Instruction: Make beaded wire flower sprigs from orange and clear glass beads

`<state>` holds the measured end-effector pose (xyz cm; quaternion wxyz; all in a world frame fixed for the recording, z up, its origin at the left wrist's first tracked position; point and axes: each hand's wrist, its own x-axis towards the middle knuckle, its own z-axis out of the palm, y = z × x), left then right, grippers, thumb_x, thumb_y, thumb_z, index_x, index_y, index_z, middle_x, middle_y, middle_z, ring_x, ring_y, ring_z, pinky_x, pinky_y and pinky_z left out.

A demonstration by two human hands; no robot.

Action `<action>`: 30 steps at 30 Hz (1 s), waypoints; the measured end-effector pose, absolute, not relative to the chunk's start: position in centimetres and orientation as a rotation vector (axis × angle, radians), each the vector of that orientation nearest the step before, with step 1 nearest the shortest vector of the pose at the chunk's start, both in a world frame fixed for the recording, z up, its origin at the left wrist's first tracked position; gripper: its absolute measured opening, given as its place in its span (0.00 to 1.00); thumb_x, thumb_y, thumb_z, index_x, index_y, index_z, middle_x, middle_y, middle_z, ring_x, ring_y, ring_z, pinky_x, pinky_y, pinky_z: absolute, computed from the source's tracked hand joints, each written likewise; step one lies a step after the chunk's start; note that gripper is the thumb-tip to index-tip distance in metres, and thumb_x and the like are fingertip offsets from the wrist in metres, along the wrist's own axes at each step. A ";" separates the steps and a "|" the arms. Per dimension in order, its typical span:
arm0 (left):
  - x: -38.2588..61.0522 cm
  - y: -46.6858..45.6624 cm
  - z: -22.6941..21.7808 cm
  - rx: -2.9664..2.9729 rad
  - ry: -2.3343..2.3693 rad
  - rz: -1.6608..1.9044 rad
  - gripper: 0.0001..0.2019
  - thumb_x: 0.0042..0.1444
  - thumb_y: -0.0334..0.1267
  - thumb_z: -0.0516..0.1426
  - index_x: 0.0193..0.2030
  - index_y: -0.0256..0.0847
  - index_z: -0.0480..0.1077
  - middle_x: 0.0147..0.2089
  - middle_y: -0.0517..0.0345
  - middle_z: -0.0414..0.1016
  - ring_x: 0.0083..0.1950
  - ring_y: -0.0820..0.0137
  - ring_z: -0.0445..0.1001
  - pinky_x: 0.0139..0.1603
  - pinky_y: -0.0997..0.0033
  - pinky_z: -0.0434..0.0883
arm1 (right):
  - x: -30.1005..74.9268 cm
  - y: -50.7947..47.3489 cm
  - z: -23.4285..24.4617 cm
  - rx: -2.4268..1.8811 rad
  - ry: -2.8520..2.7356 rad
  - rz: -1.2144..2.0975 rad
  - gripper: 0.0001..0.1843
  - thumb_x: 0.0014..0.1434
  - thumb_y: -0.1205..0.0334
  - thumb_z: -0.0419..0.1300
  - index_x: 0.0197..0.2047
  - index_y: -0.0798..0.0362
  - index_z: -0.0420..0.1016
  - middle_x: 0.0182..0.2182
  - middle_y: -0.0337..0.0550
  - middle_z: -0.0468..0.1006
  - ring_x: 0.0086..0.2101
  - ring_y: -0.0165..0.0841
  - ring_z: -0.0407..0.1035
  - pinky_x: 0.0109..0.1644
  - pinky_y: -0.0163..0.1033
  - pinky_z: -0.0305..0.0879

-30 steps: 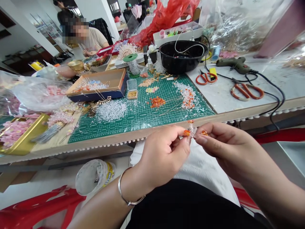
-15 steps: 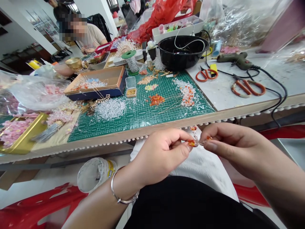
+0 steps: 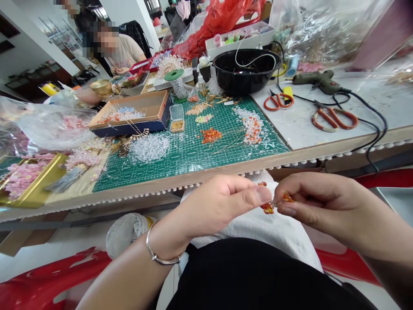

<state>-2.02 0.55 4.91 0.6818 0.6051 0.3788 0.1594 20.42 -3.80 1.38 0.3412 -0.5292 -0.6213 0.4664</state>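
Observation:
Above my lap, just off the table's front edge, my left hand [image 3: 222, 204] pinches a small piece of wired beadwork [image 3: 267, 208] with orange and clear beads. Its thumb covers much of the piece. From the right, my right hand [image 3: 322, 206] closes thumb and forefinger on an end of the same beadwork, where an orange bead cluster [image 3: 287, 198] shows between the fingers. The fingertips of both hands are close together. On the green cutting mat [image 3: 193, 161] lie orange beads [image 3: 211, 135], clear beads [image 3: 150, 147] and a mixed clear-and-orange heap [image 3: 253, 127].
Two red-handled pliers [image 3: 334, 119] and a glue gun [image 3: 318, 79] with its cable lie on the right. A black basin [image 3: 247, 73] stands behind the mat. At left are an open box [image 3: 129, 116] and a gold tray [image 3: 58, 176]. A co-worker [image 3: 125, 49] sits across.
My left thumb has moved forward over the beadwork, and its orange part now hangs lower below the thumb. My right hand has shifted slightly down and right, still pinching.

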 end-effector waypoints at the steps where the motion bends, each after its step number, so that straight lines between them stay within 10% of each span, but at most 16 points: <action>1: -2.0 0.6 4.9 1.326 0.840 0.338 0.16 0.59 0.51 0.62 0.34 0.38 0.78 0.28 0.62 0.68 0.30 0.75 0.62 0.33 0.73 0.61 | 20.5 -3.8 1.4 -1.364 -1.674 1.237 0.17 0.55 0.43 0.69 0.30 0.49 0.80 0.24 0.40 0.74 0.24 0.32 0.64 0.25 0.35 0.57; 24: -2.7 0.9 4.7 1.250 0.829 0.274 0.14 0.54 0.49 0.66 0.28 0.40 0.78 0.30 0.60 0.75 0.34 0.71 0.71 0.38 0.71 0.64 | 19.7 -4.3 1.8 -1.369 -2.051 0.983 0.13 0.63 0.47 0.62 0.34 0.46 0.80 0.17 0.34 0.67 0.17 0.29 0.59 0.20 0.35 0.54; 30: -3.2 1.1 4.5 1.246 0.846 0.258 0.13 0.54 0.48 0.66 0.30 0.39 0.78 0.31 0.58 0.76 0.33 0.71 0.70 0.36 0.72 0.64 | 20.0 -3.1 2.4 -1.319 -2.083 1.204 0.16 0.69 0.51 0.53 0.38 0.46 0.80 0.33 0.40 0.81 0.32 0.35 0.72 0.34 0.37 0.67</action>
